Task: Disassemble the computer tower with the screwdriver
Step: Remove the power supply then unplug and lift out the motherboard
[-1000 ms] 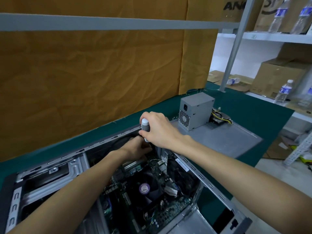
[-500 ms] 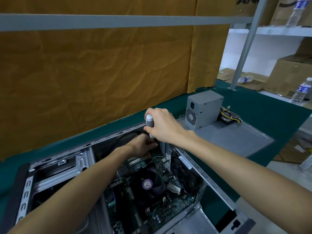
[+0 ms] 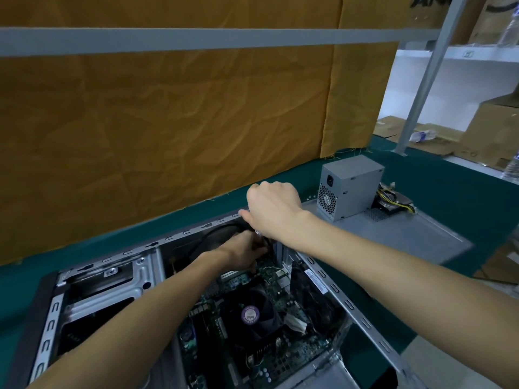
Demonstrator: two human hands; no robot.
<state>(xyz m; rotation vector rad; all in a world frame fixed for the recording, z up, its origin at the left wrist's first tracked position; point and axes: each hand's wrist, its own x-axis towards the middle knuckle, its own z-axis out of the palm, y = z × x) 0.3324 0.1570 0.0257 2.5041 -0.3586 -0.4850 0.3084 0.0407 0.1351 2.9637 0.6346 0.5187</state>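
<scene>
- The right hand point(image 3: 273, 209) is curled into a fist over the far rim of the case, its fingers wrapped round the screwdriver point(image 3: 257, 233), of which only a small pale bit shows under the palm.
- The left hand point(image 3: 243, 252) reaches down inside the case just below it, fingers bent among dark cables; whether they grip anything cannot be told.
- Both hands work at the far inner corner of the computer tower point(image 3: 134, 279), which lies on its side with the open face up, showing the motherboard and the black CPU fan point(image 3: 251, 314).
- Beyond the tower a grey power supply point(image 3: 348, 186) stands on a flat grey side panel point(image 3: 398, 237), with a bundle of wires beside it.
- Everything rests on a table with a dark green cover point(image 3: 438, 189).
- Behind the table hangs a wrinkled mustard-brown cloth point(image 3: 168, 122), crossed by a grey bar.
- To the right are metal shelves with cardboard boxes point(image 3: 494, 130) and plastic bottles.
</scene>
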